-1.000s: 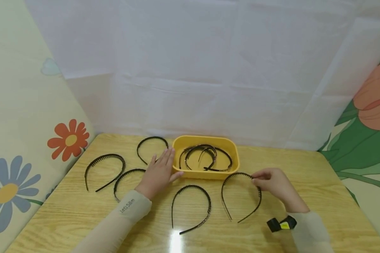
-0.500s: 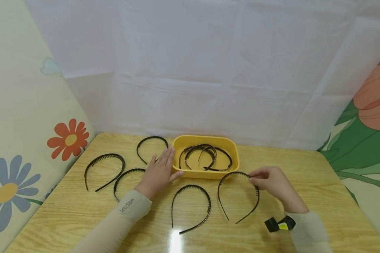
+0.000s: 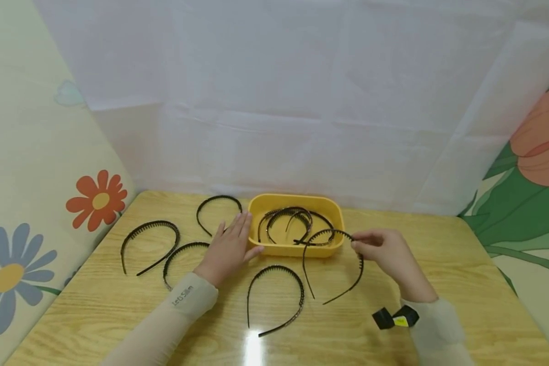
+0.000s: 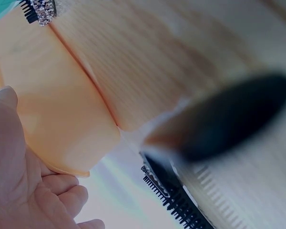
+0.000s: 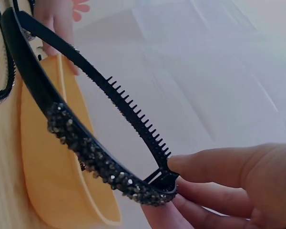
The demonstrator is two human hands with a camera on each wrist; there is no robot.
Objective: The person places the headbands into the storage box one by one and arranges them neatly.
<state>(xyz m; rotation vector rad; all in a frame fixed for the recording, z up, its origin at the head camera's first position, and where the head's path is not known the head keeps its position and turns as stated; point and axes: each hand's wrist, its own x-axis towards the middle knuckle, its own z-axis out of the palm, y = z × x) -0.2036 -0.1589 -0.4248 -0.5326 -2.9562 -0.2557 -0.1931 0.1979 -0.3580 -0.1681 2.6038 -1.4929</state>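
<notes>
Between thumb and fingers, my right hand [image 3: 389, 256] pinches a black toothed headband [image 3: 361, 264]; dark sparkling stones [image 5: 93, 160] cover part of its band in the right wrist view. The headband is raised, its top overlapping the near right corner of the yellow basket [image 3: 274, 250] in the head view. My left hand [image 3: 226, 249] lies against the basket's left side, fingers extended, thumb at the front wall. Inside the basket several black headbands [image 3: 309, 223] overlap one another. In the left wrist view the left fingers [image 4: 69, 193] touch the basket wall [image 4: 62, 105].
On the wooden table [image 3: 416, 264], one headband [image 3: 300, 295] lies in front of the basket. Further left are a headband at the back [image 3: 200, 213], one at the far left [image 3: 127, 244], and one partly behind the left arm [image 3: 176, 254]. A white sheet [image 3: 279, 101] hangs behind.
My right hand has moved left and up with the headband, from the table right of the basket to the basket's near right corner. My left hand has stayed at the basket's side.
</notes>
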